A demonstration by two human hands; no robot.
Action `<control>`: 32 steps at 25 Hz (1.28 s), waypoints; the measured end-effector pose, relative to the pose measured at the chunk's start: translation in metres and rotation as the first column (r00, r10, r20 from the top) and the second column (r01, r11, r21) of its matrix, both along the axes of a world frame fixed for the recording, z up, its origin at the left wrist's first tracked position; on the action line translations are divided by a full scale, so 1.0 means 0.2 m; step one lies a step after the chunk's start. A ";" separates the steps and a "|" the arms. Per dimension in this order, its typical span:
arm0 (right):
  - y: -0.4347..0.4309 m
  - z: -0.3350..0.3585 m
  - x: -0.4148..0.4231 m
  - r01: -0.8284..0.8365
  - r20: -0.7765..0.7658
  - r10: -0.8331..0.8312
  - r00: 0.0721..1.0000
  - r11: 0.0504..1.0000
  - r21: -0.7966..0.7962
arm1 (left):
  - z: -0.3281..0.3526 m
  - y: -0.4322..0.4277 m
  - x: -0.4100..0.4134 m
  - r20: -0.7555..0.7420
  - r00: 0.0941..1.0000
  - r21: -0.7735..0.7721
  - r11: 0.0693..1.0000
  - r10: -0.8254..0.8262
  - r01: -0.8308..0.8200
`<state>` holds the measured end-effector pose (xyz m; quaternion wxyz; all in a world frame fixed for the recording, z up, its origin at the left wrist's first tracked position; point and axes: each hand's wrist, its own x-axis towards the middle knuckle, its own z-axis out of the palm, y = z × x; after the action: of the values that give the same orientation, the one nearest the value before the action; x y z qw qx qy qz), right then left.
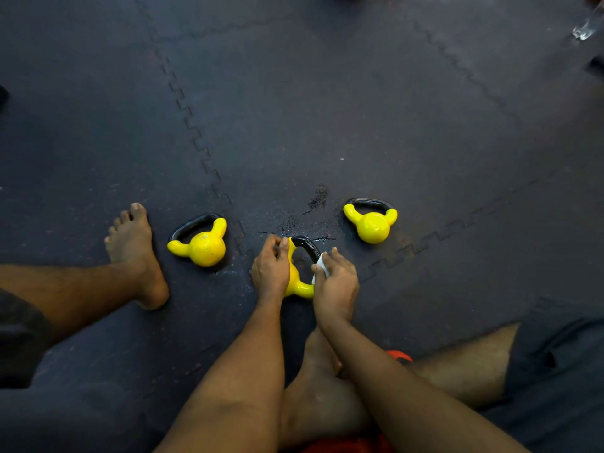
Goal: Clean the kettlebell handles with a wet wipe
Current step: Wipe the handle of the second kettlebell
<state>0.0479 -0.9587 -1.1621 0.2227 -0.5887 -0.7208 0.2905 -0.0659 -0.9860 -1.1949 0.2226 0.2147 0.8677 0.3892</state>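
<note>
Pinching a folded white wipe (322,265) against the right side of a black handle (307,248), the right grip (336,284) was clenched on the cloth, its fingertips laid over the bar. The left grip (269,271) grasped the opposite side of that same handle where black met yellow, thumb and fingers curled round it, seemingly steadying the weight. Between the two lay the middle kettlebell (299,287), tipped over on the floor (425,125) just ahead of the person's folded leg (323,403), its body mostly hidden by the grips. The wiping looked under way on this one, with the wipe on only one part of the loop. The top and left stretch of the handle probably had yet to be covered. To the left, near a bare foot (134,253), a second kettlebell (202,245) rested on its side, and to the right a third kettlebell (372,223) did likewise, both well apart from the grips and untouched. Nothing showed whether their handles had been cleaned, so at best one of three was in hand and perhaps two were left. Dark wet specks (315,201) marked the floor beyond the middle one. A small red thing (400,356) peeked out beneath the right arm (408,387).
</note>
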 end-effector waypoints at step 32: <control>0.07 -0.07 0.13 -0.393 -0.633 -0.307 0.711 0.573 -0.719 | -0.07 -0.01 -0.07 0.113 0.993 0.067 0.997 0.018 -0.026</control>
<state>0.0741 -0.9451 -1.1760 0.1723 -0.4451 -0.3752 0.7946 -0.0801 -0.9878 -1.2093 0.2593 0.1902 0.8423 0.4326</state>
